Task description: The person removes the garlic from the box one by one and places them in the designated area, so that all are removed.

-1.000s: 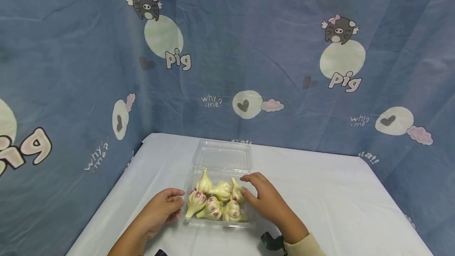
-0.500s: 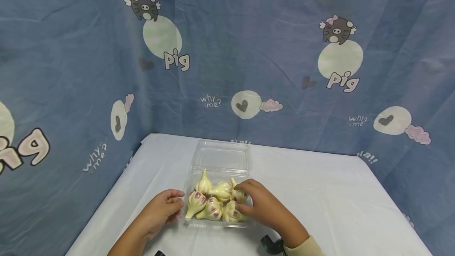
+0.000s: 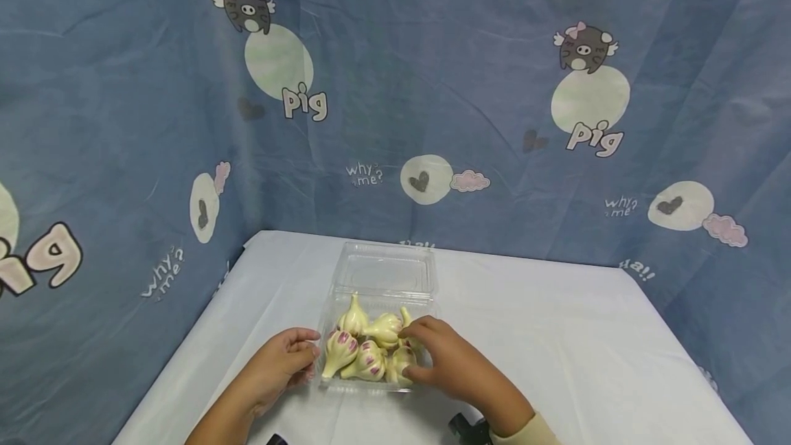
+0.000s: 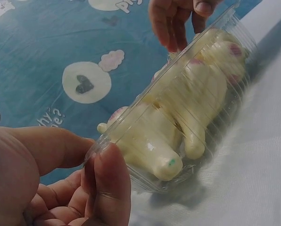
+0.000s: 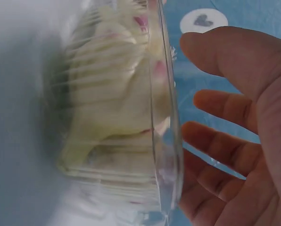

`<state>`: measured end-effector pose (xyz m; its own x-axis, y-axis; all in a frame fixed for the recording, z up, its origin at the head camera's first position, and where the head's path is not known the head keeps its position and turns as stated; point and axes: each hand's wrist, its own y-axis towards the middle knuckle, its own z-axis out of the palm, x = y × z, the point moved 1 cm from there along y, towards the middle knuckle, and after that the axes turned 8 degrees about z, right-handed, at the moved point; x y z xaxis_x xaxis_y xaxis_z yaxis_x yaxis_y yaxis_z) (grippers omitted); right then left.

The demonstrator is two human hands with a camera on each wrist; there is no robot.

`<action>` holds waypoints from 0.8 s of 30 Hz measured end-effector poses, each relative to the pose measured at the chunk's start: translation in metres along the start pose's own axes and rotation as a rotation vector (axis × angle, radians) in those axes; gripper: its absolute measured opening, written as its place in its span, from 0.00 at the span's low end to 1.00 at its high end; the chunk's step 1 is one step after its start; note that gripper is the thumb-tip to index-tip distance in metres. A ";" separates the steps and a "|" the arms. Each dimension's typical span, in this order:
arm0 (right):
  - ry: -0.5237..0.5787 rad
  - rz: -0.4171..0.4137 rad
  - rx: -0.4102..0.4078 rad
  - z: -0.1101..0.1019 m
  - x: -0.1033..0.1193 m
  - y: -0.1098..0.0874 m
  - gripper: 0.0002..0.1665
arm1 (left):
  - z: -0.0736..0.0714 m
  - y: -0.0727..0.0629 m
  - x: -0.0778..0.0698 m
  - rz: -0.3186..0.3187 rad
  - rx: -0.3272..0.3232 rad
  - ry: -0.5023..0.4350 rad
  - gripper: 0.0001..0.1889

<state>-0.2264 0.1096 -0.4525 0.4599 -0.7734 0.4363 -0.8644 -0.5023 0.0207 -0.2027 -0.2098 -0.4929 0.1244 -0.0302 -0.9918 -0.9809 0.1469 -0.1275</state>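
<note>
A clear plastic clamshell box [image 3: 324,349] on the table holds several cream garlic bulbs [image 3: 367,361] with purple marks. My left hand [image 3: 278,366] pinches the box's left rim between thumb and index finger, as the left wrist view shows. Over the right side of the box hovers my right hand [image 3: 454,366], its fingers apart. It covers part of the two rightmost bulbs in the head view. In the right wrist view, the fingertips [image 5: 192,129] are close above the box rim, and no bulb shows between thumb and fingers.
The box's hinged lid [image 3: 384,270] lies folded back behind it. White cloth covers the table [image 3: 544,335]. Blue printed curtains [image 3: 383,74] hang behind and to the left. A dark wrist device [image 3: 469,428] sits under the right wrist.
My right hand has moved left and inward, from the box's right edge to over the rightmost bulbs. The left hand keeps its place at the rim. The head view has shifted slightly.
</note>
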 end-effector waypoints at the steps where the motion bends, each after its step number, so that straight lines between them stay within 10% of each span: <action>1: -0.008 -0.002 -0.001 0.000 0.001 0.000 0.32 | 0.000 0.000 0.000 0.001 0.001 -0.002 0.25; 24: -0.087 0.024 0.033 0.004 0.008 0.001 0.26 | -0.002 0.002 0.007 0.013 0.043 -0.029 0.26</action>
<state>-0.2227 0.1011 -0.4530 0.4565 -0.8150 0.3568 -0.8688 -0.4948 -0.0188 -0.2044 -0.2121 -0.5006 0.1166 0.0006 -0.9932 -0.9752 0.1893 -0.1143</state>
